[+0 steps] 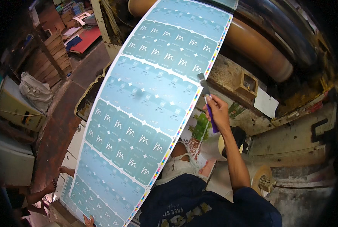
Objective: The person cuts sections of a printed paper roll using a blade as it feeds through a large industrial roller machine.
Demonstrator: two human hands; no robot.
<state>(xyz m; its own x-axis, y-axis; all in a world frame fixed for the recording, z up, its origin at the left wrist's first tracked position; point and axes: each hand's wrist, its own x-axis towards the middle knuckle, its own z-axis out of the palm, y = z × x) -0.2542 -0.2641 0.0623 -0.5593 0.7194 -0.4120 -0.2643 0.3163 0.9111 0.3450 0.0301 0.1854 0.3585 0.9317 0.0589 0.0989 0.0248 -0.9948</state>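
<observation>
A long sheet of printed film [144,96], with pale blue and teal card-like panels, slopes down from the rollers at the top to the lower left. My right hand [218,110] is closed round a purple-handled tool [213,122] with a flat grey blade. Its tip lies at the film's right edge, by the strip of colour patches; I cannot tell whether it touches. At the bottom, the fingers of my left hand [88,221] show at the film's lower end and appear to grip it. The rest of that hand is hidden.
A brown roller [258,51] and a dark roller [278,26] span the upper right. A small wooden box [246,85] and white paper [266,103] sit on a ledge. Below are film rolls [260,178]. Another person's bare foot [49,187] shows at lower left.
</observation>
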